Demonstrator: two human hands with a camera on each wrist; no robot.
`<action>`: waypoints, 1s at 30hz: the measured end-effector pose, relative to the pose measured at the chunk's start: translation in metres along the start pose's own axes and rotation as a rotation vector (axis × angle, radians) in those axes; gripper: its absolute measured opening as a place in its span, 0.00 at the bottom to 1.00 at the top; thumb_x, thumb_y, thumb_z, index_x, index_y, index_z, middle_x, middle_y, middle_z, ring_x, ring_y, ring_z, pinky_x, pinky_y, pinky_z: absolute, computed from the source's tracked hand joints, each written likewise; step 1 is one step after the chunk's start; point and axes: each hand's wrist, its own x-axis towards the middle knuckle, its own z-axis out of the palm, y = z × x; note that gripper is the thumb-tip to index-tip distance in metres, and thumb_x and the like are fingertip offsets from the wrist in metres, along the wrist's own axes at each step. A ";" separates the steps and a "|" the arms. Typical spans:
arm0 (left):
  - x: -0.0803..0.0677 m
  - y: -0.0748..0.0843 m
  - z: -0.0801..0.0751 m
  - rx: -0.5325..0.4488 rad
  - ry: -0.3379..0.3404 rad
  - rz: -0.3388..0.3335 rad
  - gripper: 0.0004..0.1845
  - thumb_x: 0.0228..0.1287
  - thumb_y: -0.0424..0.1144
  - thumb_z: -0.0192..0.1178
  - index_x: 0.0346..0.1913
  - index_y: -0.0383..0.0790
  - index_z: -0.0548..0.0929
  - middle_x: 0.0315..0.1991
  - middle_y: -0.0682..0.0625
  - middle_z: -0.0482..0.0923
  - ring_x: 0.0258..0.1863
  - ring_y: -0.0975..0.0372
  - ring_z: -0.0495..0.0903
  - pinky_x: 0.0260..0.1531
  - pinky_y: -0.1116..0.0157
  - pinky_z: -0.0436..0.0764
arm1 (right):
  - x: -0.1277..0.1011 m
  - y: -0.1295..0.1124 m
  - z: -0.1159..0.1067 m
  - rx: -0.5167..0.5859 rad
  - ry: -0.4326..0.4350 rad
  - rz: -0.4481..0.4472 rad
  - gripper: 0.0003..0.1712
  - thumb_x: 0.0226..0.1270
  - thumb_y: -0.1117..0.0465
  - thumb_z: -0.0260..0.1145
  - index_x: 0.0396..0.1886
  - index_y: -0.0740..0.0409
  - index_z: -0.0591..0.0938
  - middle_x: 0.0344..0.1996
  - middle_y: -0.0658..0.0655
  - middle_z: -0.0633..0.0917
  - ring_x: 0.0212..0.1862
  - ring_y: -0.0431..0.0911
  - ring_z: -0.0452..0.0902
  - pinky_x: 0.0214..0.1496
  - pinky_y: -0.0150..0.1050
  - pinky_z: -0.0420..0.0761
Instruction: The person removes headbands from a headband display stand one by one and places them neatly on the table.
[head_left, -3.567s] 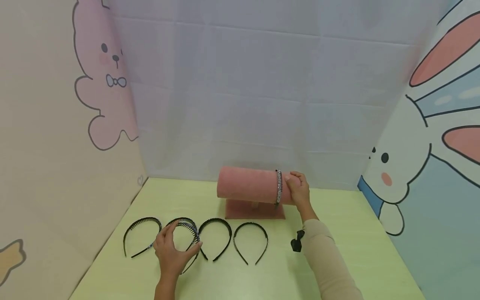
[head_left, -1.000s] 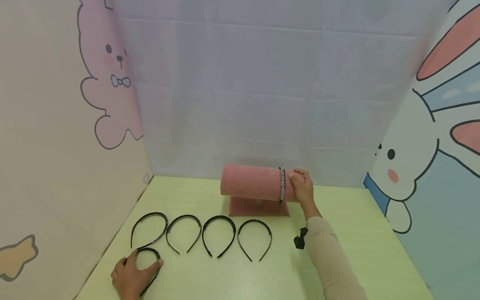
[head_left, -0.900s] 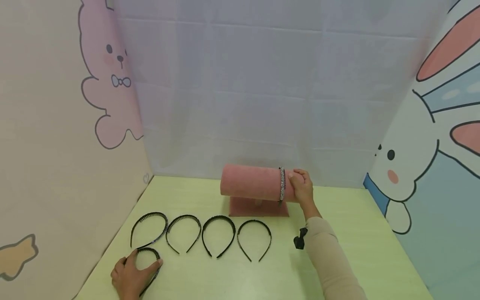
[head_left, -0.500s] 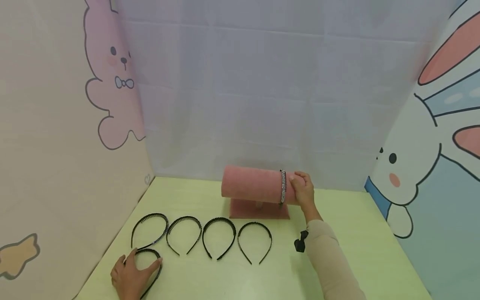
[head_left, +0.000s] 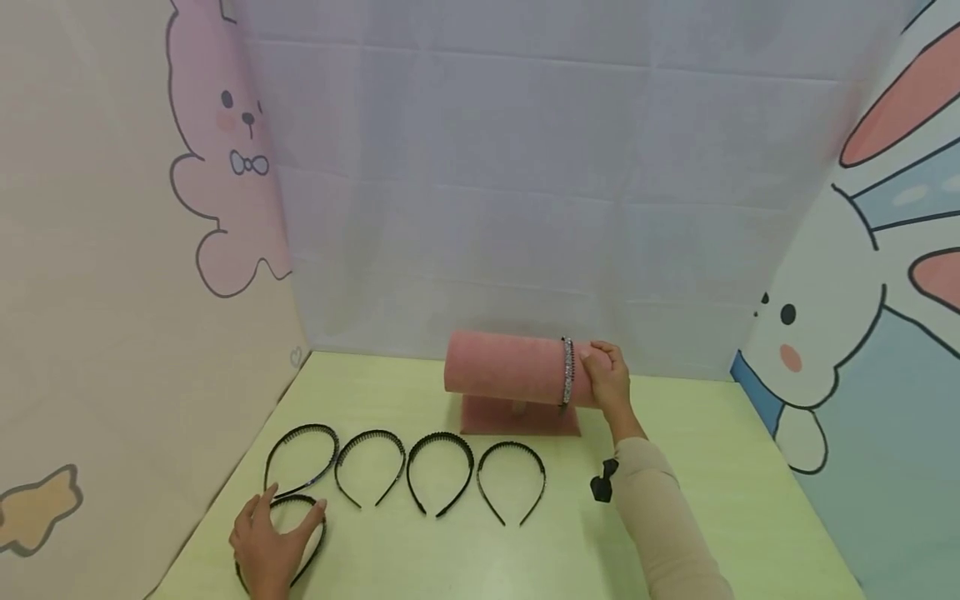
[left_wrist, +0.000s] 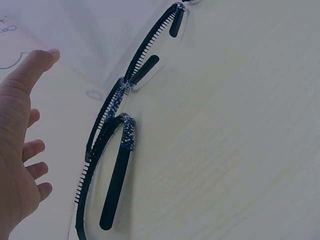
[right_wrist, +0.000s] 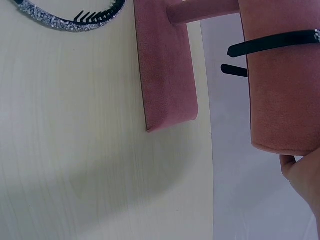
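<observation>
My left hand (head_left: 276, 537) hovers with its fingers spread over a black toothed headband (head_left: 322, 537) at the table's front left. In the left wrist view the left hand (left_wrist: 20, 150) is open and apart from that headband (left_wrist: 117, 175), which carries blue glitter. My right hand (head_left: 607, 379) grips the right end of a pink velvet roll stand (head_left: 502, 368). A glittery headband (head_left: 567, 371) sits on the roll just left of that hand. In the right wrist view the right hand (right_wrist: 302, 175) touches the roll (right_wrist: 280, 100) below the headband's black end (right_wrist: 270, 42).
Several black toothed headbands (head_left: 440, 471) lie in a row in front of the stand. A small black bow (head_left: 602, 482) lies beside my right sleeve. The stand's flat base (right_wrist: 165, 65) rests on the green table (head_left: 712, 467). Cartoon panels wall in three sides.
My left hand took one headband from the row to the table's front left. In the last second its fingers lifted and spread above it. The right hand stayed on the roll.
</observation>
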 end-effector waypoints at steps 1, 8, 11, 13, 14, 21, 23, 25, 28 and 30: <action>-0.001 0.001 0.000 -0.012 0.000 -0.002 0.47 0.41 0.57 0.72 0.63 0.35 0.67 0.62 0.30 0.56 0.59 0.32 0.52 0.50 0.34 0.52 | 0.000 0.000 0.000 0.004 0.002 -0.002 0.24 0.60 0.49 0.66 0.53 0.53 0.75 0.56 0.60 0.73 0.52 0.53 0.67 0.52 0.49 0.67; -0.001 0.016 -0.004 -0.127 -0.011 0.030 0.45 0.44 0.52 0.73 0.63 0.34 0.67 0.63 0.32 0.57 0.61 0.36 0.55 0.54 0.38 0.56 | 0.000 0.000 -0.001 0.024 0.003 -0.001 0.23 0.60 0.50 0.66 0.53 0.53 0.75 0.55 0.60 0.73 0.52 0.53 0.67 0.51 0.48 0.67; -0.001 0.027 -0.007 -0.172 -0.024 0.057 0.45 0.45 0.51 0.73 0.64 0.34 0.67 0.63 0.32 0.58 0.62 0.38 0.56 0.54 0.38 0.56 | 0.000 -0.001 -0.001 0.027 0.001 0.001 0.23 0.60 0.50 0.66 0.53 0.53 0.75 0.56 0.60 0.73 0.52 0.53 0.67 0.51 0.48 0.67; -0.002 0.035 -0.007 -0.203 -0.031 0.077 0.44 0.45 0.49 0.73 0.64 0.34 0.67 0.63 0.33 0.58 0.63 0.39 0.56 0.54 0.38 0.57 | -0.001 -0.002 -0.001 0.024 0.001 0.004 0.23 0.60 0.50 0.66 0.53 0.53 0.75 0.56 0.60 0.73 0.52 0.53 0.67 0.51 0.48 0.67; -0.002 0.038 -0.007 -0.212 -0.036 0.086 0.44 0.45 0.49 0.73 0.64 0.35 0.67 0.64 0.33 0.58 0.63 0.40 0.56 0.54 0.38 0.57 | -0.001 -0.001 0.000 0.019 0.001 0.007 0.23 0.61 0.50 0.65 0.53 0.53 0.75 0.56 0.60 0.73 0.52 0.53 0.67 0.51 0.48 0.67; -0.004 0.058 -0.004 -0.278 -0.073 0.152 0.42 0.45 0.46 0.74 0.64 0.37 0.68 0.65 0.37 0.57 0.64 0.41 0.56 0.55 0.39 0.57 | 0.000 0.000 0.001 0.021 -0.004 0.002 0.23 0.61 0.51 0.65 0.53 0.53 0.75 0.56 0.60 0.73 0.52 0.53 0.67 0.51 0.48 0.67; -0.004 0.062 -0.003 -0.290 -0.086 0.163 0.42 0.45 0.46 0.74 0.64 0.38 0.68 0.65 0.37 0.57 0.64 0.42 0.56 0.54 0.39 0.58 | 0.001 0.001 0.001 0.025 -0.003 -0.002 0.23 0.61 0.51 0.65 0.53 0.53 0.75 0.56 0.59 0.73 0.52 0.53 0.67 0.51 0.48 0.67; -0.004 0.066 -0.001 -0.299 -0.100 0.178 0.41 0.45 0.46 0.74 0.64 0.38 0.69 0.65 0.38 0.58 0.64 0.42 0.56 0.54 0.39 0.58 | 0.001 0.001 0.001 0.023 -0.003 -0.003 0.23 0.61 0.51 0.65 0.53 0.54 0.75 0.55 0.60 0.73 0.52 0.53 0.67 0.51 0.47 0.67; -0.004 0.072 0.002 -0.307 -0.107 0.210 0.41 0.44 0.46 0.74 0.63 0.39 0.70 0.65 0.39 0.59 0.63 0.43 0.57 0.54 0.39 0.59 | 0.002 0.002 0.001 0.021 -0.003 -0.001 0.24 0.61 0.51 0.65 0.54 0.54 0.74 0.56 0.60 0.73 0.52 0.53 0.67 0.52 0.47 0.67; -0.004 0.075 0.005 -0.319 -0.110 0.232 0.41 0.44 0.45 0.75 0.63 0.39 0.70 0.65 0.39 0.59 0.63 0.43 0.57 0.54 0.39 0.59 | 0.003 0.001 0.001 0.015 -0.003 -0.001 0.24 0.61 0.50 0.64 0.54 0.54 0.74 0.56 0.60 0.73 0.52 0.53 0.67 0.52 0.48 0.67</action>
